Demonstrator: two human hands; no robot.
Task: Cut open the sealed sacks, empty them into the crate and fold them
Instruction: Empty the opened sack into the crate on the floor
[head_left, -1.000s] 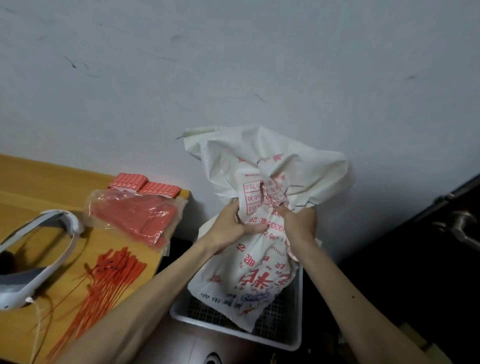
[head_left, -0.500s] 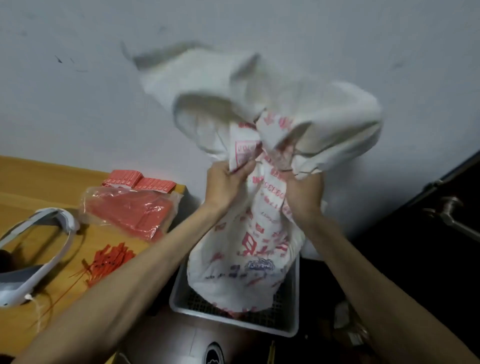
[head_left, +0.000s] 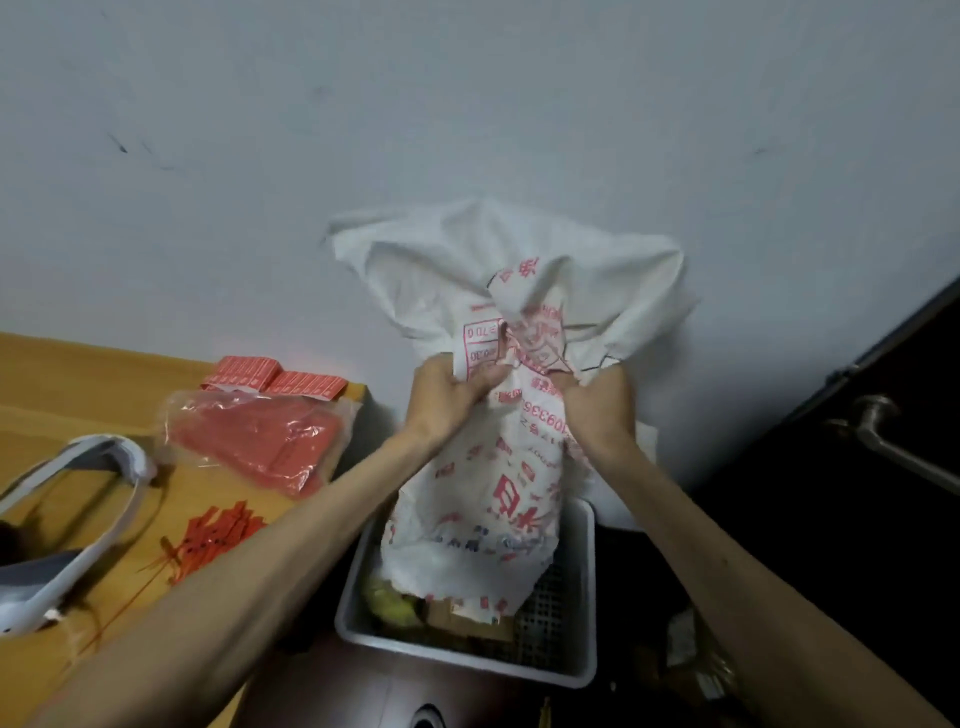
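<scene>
A white woven sack (head_left: 483, 499) with red print hangs upside down over a grey perforated crate (head_left: 584, 670) on the floor. My left hand (head_left: 441, 400) and my right hand (head_left: 597, 400) both grip the sack at its bunched middle, close together. The sack's closed end flops loose above my hands against the wall. Its mouth points down into the crate, where a yellow item (head_left: 389, 603) and some cardboard-coloured pieces (head_left: 462, 618) lie below the opening.
A wooden table (head_left: 78, 384) stands at the left with a plastic bag of red items (head_left: 260, 441), red boxes (head_left: 270, 374), loose red zip seals (head_left: 208, 540) and a white headband-like device (head_left: 93, 514). A dark door with a metal handle (head_left: 883, 431) is at the right.
The sack was jerked upward half a second ago and has come back down. Contents now show in the crate under the sack's mouth.
</scene>
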